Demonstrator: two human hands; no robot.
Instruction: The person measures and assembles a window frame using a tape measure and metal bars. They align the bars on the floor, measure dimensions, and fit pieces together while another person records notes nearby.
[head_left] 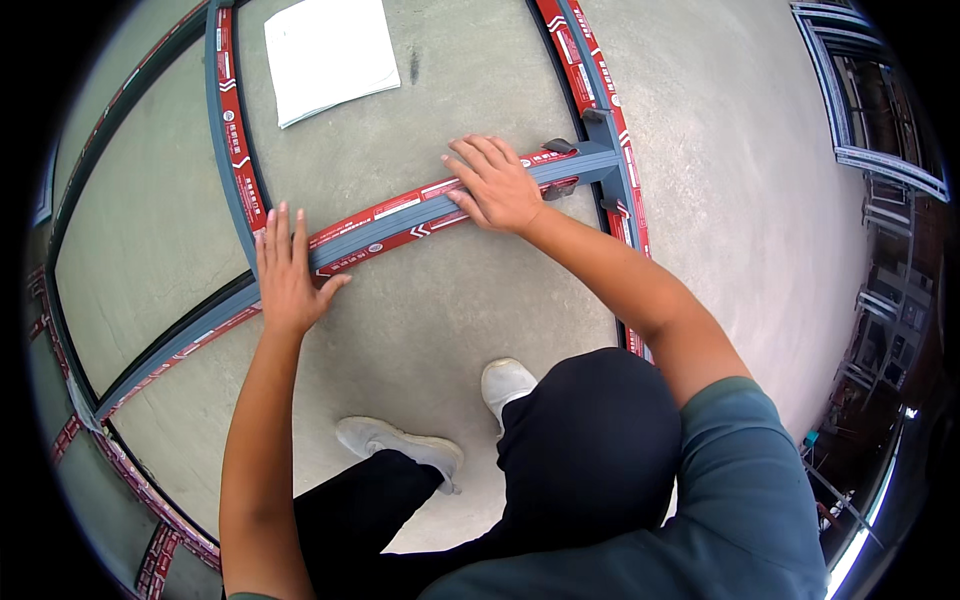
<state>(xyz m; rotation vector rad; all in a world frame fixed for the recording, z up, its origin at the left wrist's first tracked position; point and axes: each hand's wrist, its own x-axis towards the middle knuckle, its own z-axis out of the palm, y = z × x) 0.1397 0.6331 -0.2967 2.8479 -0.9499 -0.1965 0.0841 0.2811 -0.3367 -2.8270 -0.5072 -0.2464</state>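
A grey metal window frame with red printed protective tape lies on the floor. My left hand point(288, 275) rests flat, fingers stretched out, over the joint where a divider bar point(230, 130) meets the long crossbar point(375, 232). Farther right along that crossbar, my right hand point(497, 188) lies with its fingers loosely spread on top, near the right-hand side bar point(603, 100). Neither hand grips anything visible. Close to the right joint, loose tape ends point(560, 147) curl up from the crossbar. What lies beneath my palms is hidden.
White sheets point(330, 60) lie on the concrete floor inside the frame's far middle opening. My shoes point(400, 445) are on the near side of the crossbar. More frames point(890, 170) stand at the far right, with cluttered racks point(885, 310) below them in the picture.
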